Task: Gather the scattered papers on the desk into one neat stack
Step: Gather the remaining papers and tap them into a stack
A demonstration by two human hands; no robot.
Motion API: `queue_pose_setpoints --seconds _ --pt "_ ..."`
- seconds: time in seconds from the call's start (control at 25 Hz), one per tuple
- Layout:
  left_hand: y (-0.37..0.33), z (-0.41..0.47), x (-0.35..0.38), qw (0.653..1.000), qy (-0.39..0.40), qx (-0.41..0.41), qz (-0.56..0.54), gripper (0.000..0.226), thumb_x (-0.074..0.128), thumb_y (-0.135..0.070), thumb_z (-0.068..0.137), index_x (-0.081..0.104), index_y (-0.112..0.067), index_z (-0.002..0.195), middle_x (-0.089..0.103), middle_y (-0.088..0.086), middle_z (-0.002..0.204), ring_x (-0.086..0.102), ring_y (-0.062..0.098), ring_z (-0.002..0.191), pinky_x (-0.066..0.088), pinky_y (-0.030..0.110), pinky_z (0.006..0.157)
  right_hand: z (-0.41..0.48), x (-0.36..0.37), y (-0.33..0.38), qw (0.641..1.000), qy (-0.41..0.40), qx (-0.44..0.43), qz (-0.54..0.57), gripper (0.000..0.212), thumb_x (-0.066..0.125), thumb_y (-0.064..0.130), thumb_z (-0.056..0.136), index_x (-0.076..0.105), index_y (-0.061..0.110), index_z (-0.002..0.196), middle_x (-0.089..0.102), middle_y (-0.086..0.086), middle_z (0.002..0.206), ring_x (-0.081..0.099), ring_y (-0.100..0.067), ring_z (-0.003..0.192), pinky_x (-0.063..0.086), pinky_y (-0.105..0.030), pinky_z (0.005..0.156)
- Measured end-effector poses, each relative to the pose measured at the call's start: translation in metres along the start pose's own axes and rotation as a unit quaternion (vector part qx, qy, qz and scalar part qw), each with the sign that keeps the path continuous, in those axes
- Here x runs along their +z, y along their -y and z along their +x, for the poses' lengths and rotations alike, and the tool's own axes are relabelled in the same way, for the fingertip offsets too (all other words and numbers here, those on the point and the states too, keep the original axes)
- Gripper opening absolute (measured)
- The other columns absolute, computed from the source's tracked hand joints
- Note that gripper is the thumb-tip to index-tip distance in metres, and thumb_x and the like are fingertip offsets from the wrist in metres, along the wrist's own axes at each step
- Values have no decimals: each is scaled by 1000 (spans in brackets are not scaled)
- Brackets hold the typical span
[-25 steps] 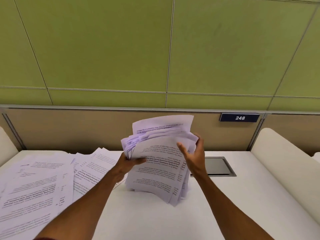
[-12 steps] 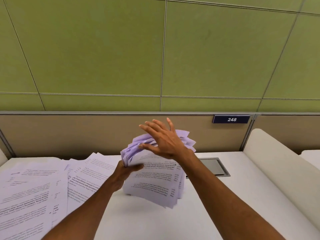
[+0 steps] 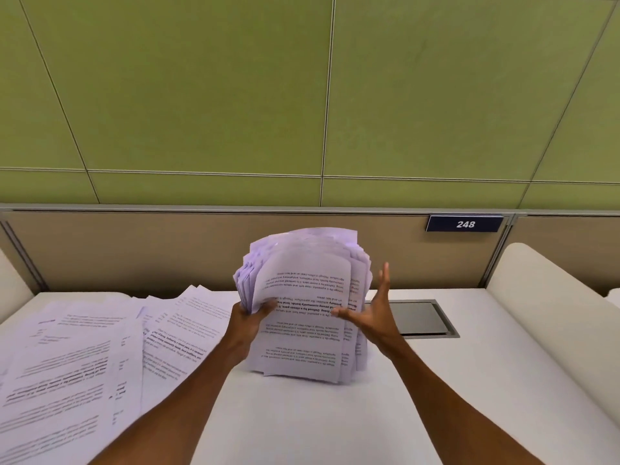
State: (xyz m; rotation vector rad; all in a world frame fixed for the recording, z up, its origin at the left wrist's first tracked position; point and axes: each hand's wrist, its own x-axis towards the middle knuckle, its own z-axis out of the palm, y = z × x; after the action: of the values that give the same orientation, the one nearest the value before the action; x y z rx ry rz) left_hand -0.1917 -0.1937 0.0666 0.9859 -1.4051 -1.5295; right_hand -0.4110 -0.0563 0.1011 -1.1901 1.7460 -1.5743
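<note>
A thick bundle of papers [image 3: 303, 307] stands nearly upright at the centre of the white counter [image 3: 302, 424], its lower edges resting on or just above the surface and its top curling back toward 12 o'clock. The sheets are uneven, with edges fanned out on both sides. The printed text on the front sheet reads upside down from this view.

The left hand [image 3: 250, 322] grips the bundle at its 9 o'clock edge: the thumb lies pressed across the front sheet while the fingers wrap behind, out of sight, so the hand is clamped onto the papers. The right hand [image 3: 370, 313] is at the bundle's 3 o'clock side, spread wide with fingers straight and pointing up toward 12 o'clock, palm turned toward the paper edge. Its thumb tip touches or nearly touches the front sheet; whether the palm meets the side of the bundle cannot be told. It holds nothing.

More loose sheets [image 3: 84, 357] lie flat and overlapping across the counter from 9 o'clock down to 7 o'clock, well apart from the held bundle. A dark recessed panel [image 3: 419, 317] sits in the counter at 3 o'clock, just behind the right hand. On the partition at 1 o'clock is a blue number plate [image 3: 464, 224] reading 248.
</note>
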Motion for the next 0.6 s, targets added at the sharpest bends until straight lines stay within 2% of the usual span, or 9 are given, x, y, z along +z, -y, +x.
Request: queue_pose_setpoints --seconds 0.04,0.08,0.12,0.16,0.24,0.36,0.44,0.52,0.6 --pt "-3 -2 0 1000 4 2 -12 32 79 -42 70 62 -24 90 74 -11 73 67 16 75 51 33 66 -1 1 -8 999 28 7 28 115 93 28 57 22 31 149 44 1 148 62 -18 118 52 -51 97" --pt "-8 -5 -1 1000 8 9 -22 38 78 -46 65 63 -24 92 74 -9 75 67 17 77 53 38 71 2 4 -15 999 21 8 44 89 91 20 62 44 25 137 62 -3 132 71 -19 103 57 -54 88" --pt "-14 -7 -2 999 12 20 -26 41 78 -48 61 64 -26 93 74 -8 77 68 17 79 54 43 75 5 8 -17 999 -2 5 50 65 89 17 66 57 18 123 71 -4 116 74 -20 93 59 -54 82" --pt "-19 -9 -2 999 16 37 -26 39 78 -50 59 65 -32 92 74 -10 79 68 15 81 55 43 77 8 10 -17 998 -23 -4 50 52 87 16 69 63 13 114 75 -5 108 75 -21 89 60 -52 79" --pt "-25 -15 -5 996 26 84 -19 30 79 -49 60 66 -47 87 72 -17 80 68 6 79 58 35 72 13 13 -18 998 -39 -7 50 48 87 18 70 65 8 112 74 -8 107 74 -24 89 62 -46 77" --pt "-14 -27 -12 995 -9 97 3 37 80 -42 64 62 -59 91 71 -24 86 68 4 86 57 34 78 14 12 -31 999 16 15 39 50 89 17 67 66 11 111 75 -5 106 72 -24 94 62 -42 78" --pt "-4 -32 -15 994 -31 103 30 38 80 -39 67 62 -59 94 70 -25 87 66 6 93 53 33 84 10 13 -44 998 51 16 32 50 89 12 67 66 13 112 75 -4 106 72 -23 95 62 -40 78" --pt "-3 -32 -12 994 -48 87 50 34 82 -36 70 64 -49 94 69 -21 87 64 11 97 51 37 89 12 15 -49 996 60 21 57 49 88 8 68 67 13 112 76 -3 105 72 -24 96 62 -33 71" --pt "-9 -32 -12 991 -69 82 75 33 83 -35 70 62 -49 92 67 -26 81 64 1 90 51 25 82 16 18 -47 994 78 19 81 50 87 9 69 66 12 114 76 -2 105 72 -23 96 59 -25 67"
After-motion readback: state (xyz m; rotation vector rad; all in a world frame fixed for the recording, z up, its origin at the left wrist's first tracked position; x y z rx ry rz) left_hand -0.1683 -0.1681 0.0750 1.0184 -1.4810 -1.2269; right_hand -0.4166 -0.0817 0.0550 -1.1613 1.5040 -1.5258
